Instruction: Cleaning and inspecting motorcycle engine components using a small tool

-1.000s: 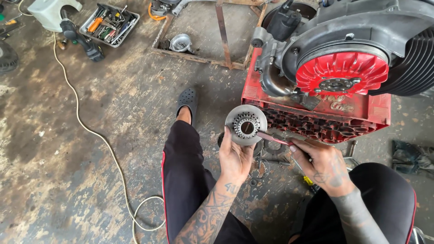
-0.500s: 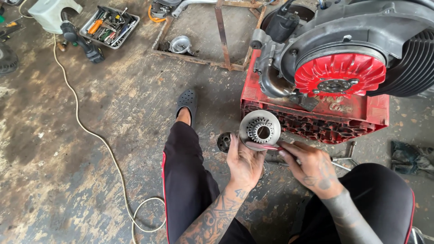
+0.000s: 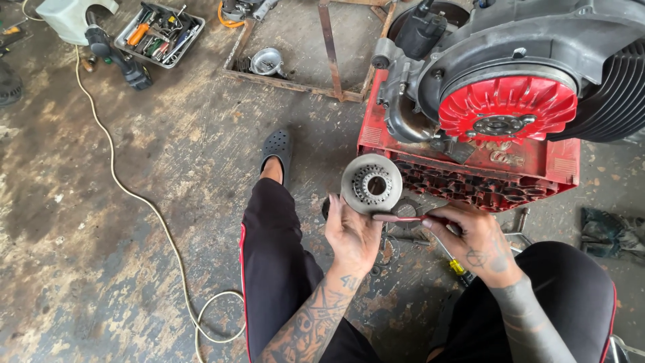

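Observation:
My left hand [image 3: 353,232] holds up a round grey metal clutch-like disc [image 3: 371,183] with a toothed inner ring and a central hole, its face toward me. My right hand [image 3: 474,242] grips a thin red-handled tool [image 3: 403,218], whose tip points left and touches the disc's lower edge. Both hands are in front of a red crate [image 3: 470,171] that carries a grey engine with a red finned fan [image 3: 507,111].
My black-trousered legs stretch out on a stained concrete floor; a black clog [image 3: 277,149] is on my left foot. A white cable [image 3: 134,195] snakes at left. A tool tray [image 3: 160,32], power drill [image 3: 117,57], rusty metal frame [image 3: 322,47] and yellow-handled screwdriver [image 3: 451,261] lie around.
My left hand lifted the disc up toward the crate, then brought it back down slightly. My right hand moved left and now puts the red-handled tool against the disc's lower edge.

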